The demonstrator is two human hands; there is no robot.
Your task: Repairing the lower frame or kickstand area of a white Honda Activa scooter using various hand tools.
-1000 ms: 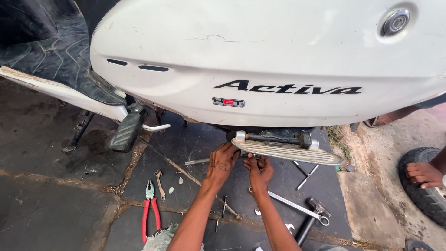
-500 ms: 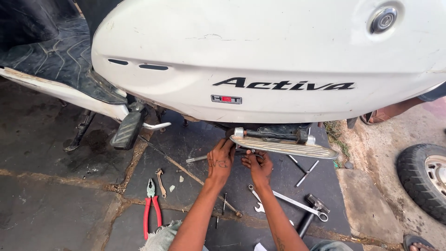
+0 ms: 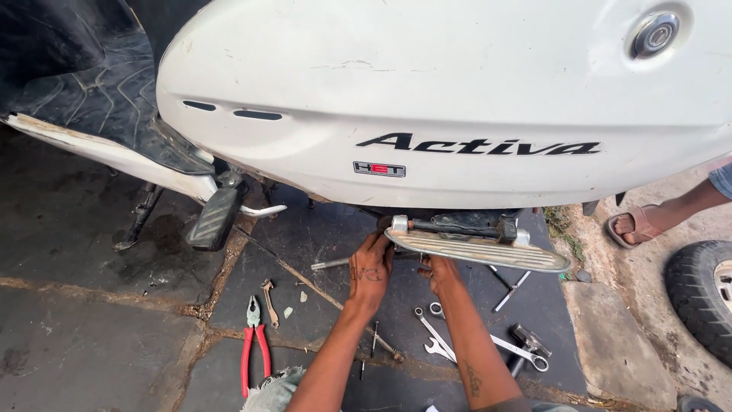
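Both hands, left hand (image 3: 371, 267) and right hand (image 3: 441, 272), are reaching under the white scooter (image 3: 457, 99), touching below its metal footrest (image 3: 476, 250); red pliers (image 3: 255, 343) and spanners (image 3: 438, 339) are lying on the floor below the footrest.

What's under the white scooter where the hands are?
A silver footrest, with both hands, left and right, reaching beneath it. The scooter hides whatever the fingertips touch.

You've got black slanted lettering (image 3: 478, 145) across the white scooter side panel (image 3: 427, 84), plus a small rectangular dark-and-silver badge (image 3: 379, 168) just below-left.
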